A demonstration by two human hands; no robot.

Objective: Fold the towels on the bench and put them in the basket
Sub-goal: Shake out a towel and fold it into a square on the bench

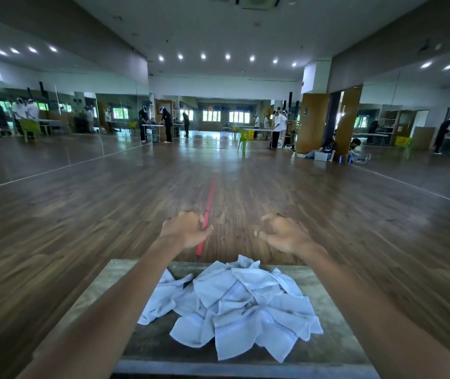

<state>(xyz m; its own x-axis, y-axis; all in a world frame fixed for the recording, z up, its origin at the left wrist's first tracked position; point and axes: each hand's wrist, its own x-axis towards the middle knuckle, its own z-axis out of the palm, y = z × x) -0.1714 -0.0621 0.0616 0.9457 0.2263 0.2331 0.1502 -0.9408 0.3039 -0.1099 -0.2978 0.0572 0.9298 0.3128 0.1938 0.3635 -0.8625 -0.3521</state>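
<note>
Towels [234, 305] lie in a crumpled white heap on the middle of the bench [100, 285], none folded yet. Beyond its far edge hover the left hand [188, 229] and right hand [284, 233], fingers loosely curled, gripping nothing. Best to pinch one top towel by two corners, lift it clear and spread it flat before folding. No basket is in view.

White towels [234, 305] with dark stitched borders lie crumpled, heaped on the bench [325, 299].
</note>
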